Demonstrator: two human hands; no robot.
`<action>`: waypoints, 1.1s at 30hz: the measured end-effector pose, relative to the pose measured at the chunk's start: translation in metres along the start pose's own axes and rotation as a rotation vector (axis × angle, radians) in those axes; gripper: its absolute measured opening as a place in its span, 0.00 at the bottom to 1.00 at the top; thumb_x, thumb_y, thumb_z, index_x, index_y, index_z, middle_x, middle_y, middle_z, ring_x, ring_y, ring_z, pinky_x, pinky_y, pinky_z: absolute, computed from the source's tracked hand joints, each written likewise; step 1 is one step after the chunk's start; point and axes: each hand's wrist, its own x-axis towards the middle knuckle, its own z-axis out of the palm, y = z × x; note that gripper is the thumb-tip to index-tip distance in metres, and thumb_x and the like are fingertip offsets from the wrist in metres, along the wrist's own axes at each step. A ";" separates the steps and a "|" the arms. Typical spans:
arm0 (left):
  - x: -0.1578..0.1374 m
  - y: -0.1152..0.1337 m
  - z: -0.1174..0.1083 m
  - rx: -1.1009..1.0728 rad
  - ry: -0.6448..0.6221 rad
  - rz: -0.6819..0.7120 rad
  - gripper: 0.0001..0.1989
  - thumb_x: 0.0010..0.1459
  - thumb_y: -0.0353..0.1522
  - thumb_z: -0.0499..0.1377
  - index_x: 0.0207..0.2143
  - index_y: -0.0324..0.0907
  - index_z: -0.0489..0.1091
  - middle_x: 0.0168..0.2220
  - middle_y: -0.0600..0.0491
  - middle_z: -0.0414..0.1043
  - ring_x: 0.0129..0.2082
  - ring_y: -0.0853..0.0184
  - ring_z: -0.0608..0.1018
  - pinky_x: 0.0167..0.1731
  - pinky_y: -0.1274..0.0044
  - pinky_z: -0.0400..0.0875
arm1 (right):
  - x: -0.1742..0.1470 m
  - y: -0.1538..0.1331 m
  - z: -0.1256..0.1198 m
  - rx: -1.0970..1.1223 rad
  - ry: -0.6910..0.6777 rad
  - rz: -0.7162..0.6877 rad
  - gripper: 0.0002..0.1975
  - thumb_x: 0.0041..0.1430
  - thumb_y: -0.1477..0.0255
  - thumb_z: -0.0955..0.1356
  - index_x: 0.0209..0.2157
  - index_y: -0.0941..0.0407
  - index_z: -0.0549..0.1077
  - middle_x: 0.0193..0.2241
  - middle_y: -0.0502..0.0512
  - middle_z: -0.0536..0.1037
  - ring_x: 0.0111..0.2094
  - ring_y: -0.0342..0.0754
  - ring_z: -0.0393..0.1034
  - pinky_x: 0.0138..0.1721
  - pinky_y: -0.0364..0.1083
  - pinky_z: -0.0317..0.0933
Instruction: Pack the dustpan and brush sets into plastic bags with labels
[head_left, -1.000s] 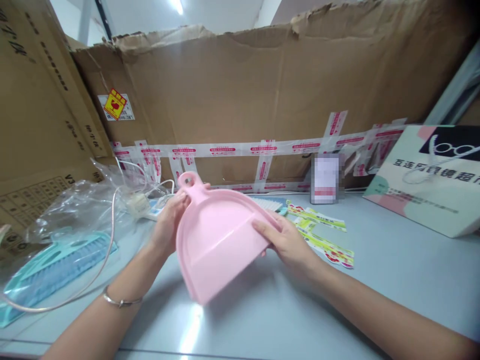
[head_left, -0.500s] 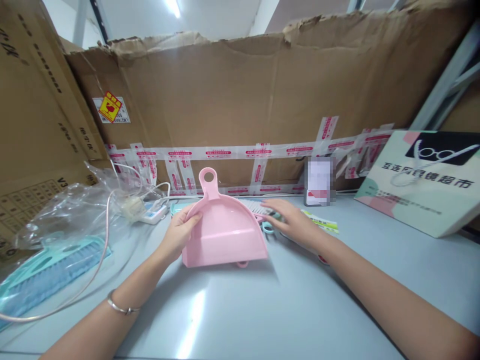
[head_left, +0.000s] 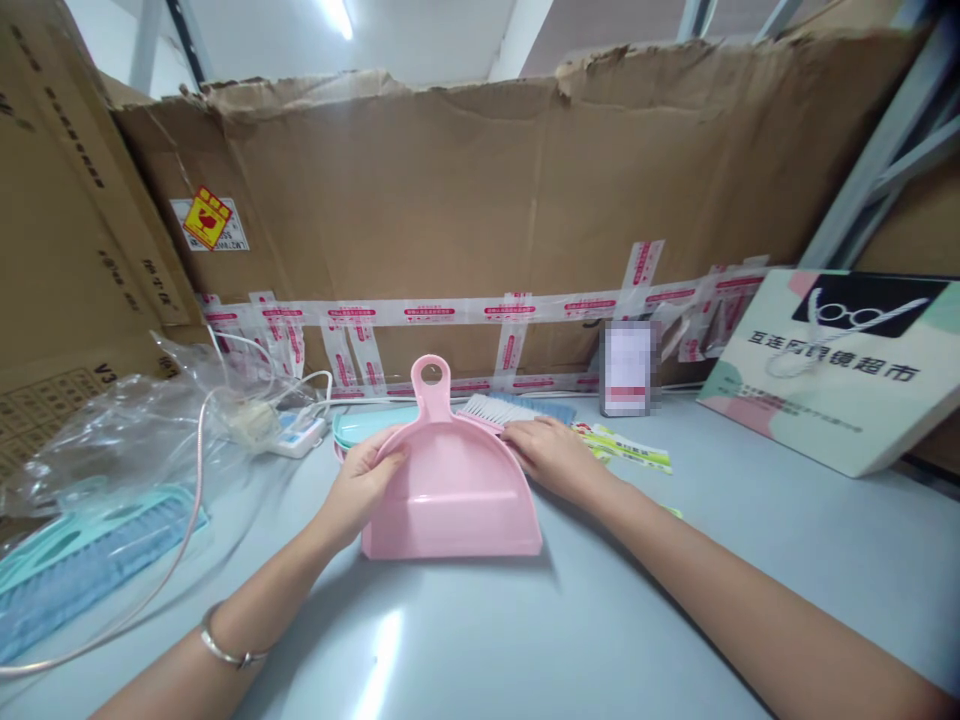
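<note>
My left hand (head_left: 367,485) grips a pink dustpan (head_left: 454,470) by its left rim, thumb inside the pan. The dustpan is tilted up toward me, its holed handle at the top and its straight lip near the table. At its right side my right hand (head_left: 551,455) has its fingers curled over a pink brush with white bristles (head_left: 491,410). The dustpan covers part of this brush, and my right fingertips are partly hidden. A blue-bristled brush (head_left: 551,406) lies just behind. Left of the dustpan handle, a teal dustpan (head_left: 375,427) lies on the table.
A teal brush with blue bristles (head_left: 97,560) lies at left under clear plastic wrapping (head_left: 97,430). A cable (head_left: 199,480) crosses there, near a white power strip (head_left: 300,437). Behind stand a large carton (head_left: 420,200) and a phone (head_left: 627,365). A printed bag (head_left: 832,370) stands right.
My right hand has come down and left, closing in against the dustpan's right side. The dustpan has lowered slightly. A pink loop seen under its lip is now hidden.
</note>
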 end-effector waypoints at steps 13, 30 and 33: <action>0.003 -0.005 0.000 -0.076 0.060 0.000 0.20 0.50 0.36 0.58 0.46 0.41 0.70 0.43 0.52 0.74 0.44 0.60 0.73 0.42 0.75 0.64 | -0.015 0.033 -0.066 0.682 1.057 0.390 0.09 0.53 0.64 0.66 0.32 0.55 0.69 0.26 0.50 0.74 0.27 0.45 0.69 0.29 0.44 0.63; -0.006 -0.007 0.021 -0.157 -0.044 -0.105 0.21 0.54 0.44 0.55 0.48 0.45 0.69 0.45 0.52 0.74 0.48 0.60 0.71 0.46 0.74 0.64 | -0.039 -0.057 -0.053 0.995 0.201 0.363 0.13 0.57 0.62 0.62 0.31 0.57 0.69 0.23 0.49 0.70 0.25 0.42 0.62 0.25 0.41 0.52; -0.008 -0.006 0.022 -0.160 -0.062 -0.101 0.22 0.55 0.44 0.53 0.49 0.45 0.69 0.46 0.52 0.73 0.48 0.60 0.72 0.46 0.73 0.65 | -0.041 -0.061 -0.049 0.915 0.292 0.340 0.11 0.58 0.64 0.61 0.32 0.56 0.70 0.26 0.51 0.71 0.28 0.44 0.63 0.28 0.43 0.55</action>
